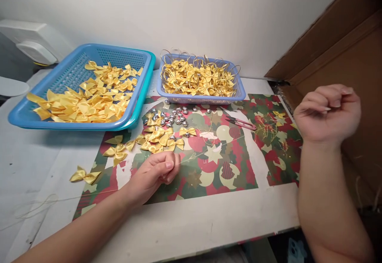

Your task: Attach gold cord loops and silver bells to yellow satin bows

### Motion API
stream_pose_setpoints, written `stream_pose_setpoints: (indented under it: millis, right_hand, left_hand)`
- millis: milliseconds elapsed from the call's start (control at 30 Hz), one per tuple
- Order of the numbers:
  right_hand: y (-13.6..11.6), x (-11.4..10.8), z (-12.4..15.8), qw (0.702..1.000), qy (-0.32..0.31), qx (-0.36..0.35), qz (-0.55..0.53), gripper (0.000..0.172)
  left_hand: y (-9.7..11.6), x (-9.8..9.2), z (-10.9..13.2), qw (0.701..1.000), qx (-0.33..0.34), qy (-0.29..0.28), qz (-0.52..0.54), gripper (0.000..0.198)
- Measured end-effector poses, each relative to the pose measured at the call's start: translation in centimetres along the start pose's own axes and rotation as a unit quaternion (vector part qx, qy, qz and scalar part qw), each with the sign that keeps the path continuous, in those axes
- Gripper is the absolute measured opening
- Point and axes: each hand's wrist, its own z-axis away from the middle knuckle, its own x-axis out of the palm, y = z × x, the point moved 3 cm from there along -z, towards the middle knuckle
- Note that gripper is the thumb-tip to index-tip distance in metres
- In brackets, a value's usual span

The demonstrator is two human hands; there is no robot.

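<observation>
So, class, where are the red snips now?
Head view, right of centre: the red snips lie on the patterned paper, just before the small basket, right of the silver hearts.

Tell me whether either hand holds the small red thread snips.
No: the small red thread snips lie on the patterned paper mat, apart from the left hand and right hand.

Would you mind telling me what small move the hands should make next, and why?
Probably lower the right hand toward the red snips: both it and the left hand are pinched shut, a thin gold thread seems stretched between them, and the snips lie nearby on the patterned paper.
</observation>
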Motion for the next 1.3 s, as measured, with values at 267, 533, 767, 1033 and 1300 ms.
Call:
stream_pose_setpoints:
  millis: [267, 533, 767, 1033, 1300]
  right_hand:
    - [1.3, -2.9, -2.2, 0.991, 0.007, -0.12, 0.058, 0.033]
    - [0.6, -1.3, 1.7, 0.983, -0.042, -0.013, 0.176, 0.019]
    - [-3.8, 4.6, 9.9, 0.935, -0.213, -0.235, 0.155, 0.021]
    - [-4.3, 13.7, 19.3, 0.891, -0.445, -0.047, -0.081, 0.012]
    - [-2.8, 13.2, 17.7, 0.817, -0.473, 0.111, -0.312, 0.05]
  left_hand:
    - [0.2, -0.4, 0.2, 0.999, -0.019, 0.034, 0.001, 0.051]
    - [0.0, -0.2, 0.3, 0.998, -0.019, 0.041, -0.035, 0.047]
    - [0.2, 0.0, 0.4, 0.999, -0.008, 0.028, -0.027, 0.042]
    - [0.2, 0.0, 0.6, 0.999, 0.008, 0.028, -0.039, 0.045]
    - [0.2, -0.4, 0.6, 0.996, 0.009, 0.048, -0.075, 0.047]
